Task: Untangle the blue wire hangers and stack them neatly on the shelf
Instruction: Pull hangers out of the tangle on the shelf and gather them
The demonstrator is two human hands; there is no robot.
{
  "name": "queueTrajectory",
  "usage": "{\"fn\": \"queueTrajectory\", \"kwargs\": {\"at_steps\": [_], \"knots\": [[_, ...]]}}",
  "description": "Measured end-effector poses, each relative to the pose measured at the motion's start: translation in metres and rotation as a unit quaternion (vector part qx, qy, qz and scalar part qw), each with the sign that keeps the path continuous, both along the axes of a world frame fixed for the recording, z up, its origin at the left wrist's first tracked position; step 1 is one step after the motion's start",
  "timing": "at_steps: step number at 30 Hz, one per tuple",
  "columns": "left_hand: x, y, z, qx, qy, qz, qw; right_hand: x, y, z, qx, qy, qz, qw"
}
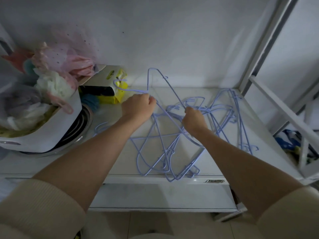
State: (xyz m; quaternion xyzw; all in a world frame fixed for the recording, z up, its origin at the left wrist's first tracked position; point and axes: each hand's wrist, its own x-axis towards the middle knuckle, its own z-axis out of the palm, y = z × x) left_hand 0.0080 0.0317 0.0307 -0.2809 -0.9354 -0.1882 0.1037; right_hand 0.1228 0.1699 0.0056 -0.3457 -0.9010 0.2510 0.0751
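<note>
A tangle of several blue wire hangers (165,152) lies on the white shelf (203,94). My left hand (138,107) is closed around the neck of a raised blue hanger (156,70), whose hook points left toward the yellow box. My right hand (194,118) grips wires at the top of the tangle, where the raised hanger's long side passes. More blue hangers (231,107) lie together at the right of the shelf, their hooks toward the front right.
A white tub (57,125) stuffed with plastic bags and cloth sits at the left on a round metal basin. A yellow box (119,87) and dark items stand behind it. A white metal frame post (259,52) rises at the right, beside a lower rack.
</note>
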Motion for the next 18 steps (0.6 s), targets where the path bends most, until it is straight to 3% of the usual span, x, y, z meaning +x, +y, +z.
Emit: {"fn": "queueTrajectory", "kwargs": {"at_steps": [2, 4, 6, 8, 10, 14, 18], "knots": [[0.0, 0.009, 0.003, 0.024, -0.096, 0.038, 0.994, -0.002, -0.002, 0.0, -0.023, 0.011, -0.008, 1.0], [-0.003, 0.021, 0.007, 0.135, -0.227, 0.048, 0.963, -0.006, -0.006, -0.001, -0.041, 0.014, -0.002, 0.999], [-0.005, 0.037, 0.013, 0.348, -0.367, 0.041, 0.862, -0.008, -0.012, -0.001, -0.058, 0.0, 0.009, 0.998], [-0.008, 0.045, 0.021, 0.506, -0.428, 0.049, 0.748, -0.008, -0.017, -0.003, -0.07, -0.015, 0.015, 0.997], [-0.01, 0.047, 0.027, 0.573, -0.439, 0.065, 0.689, -0.009, -0.02, -0.008, -0.082, -0.023, 0.02, 0.996], [-0.01, 0.049, 0.022, 0.58, -0.432, 0.108, 0.682, -0.01, -0.015, -0.012, -0.11, -0.032, 0.03, 0.993], [-0.011, 0.052, 0.015, 0.57, -0.384, 0.138, 0.714, -0.006, -0.01, -0.009, -0.132, -0.048, 0.042, 0.989]]}}
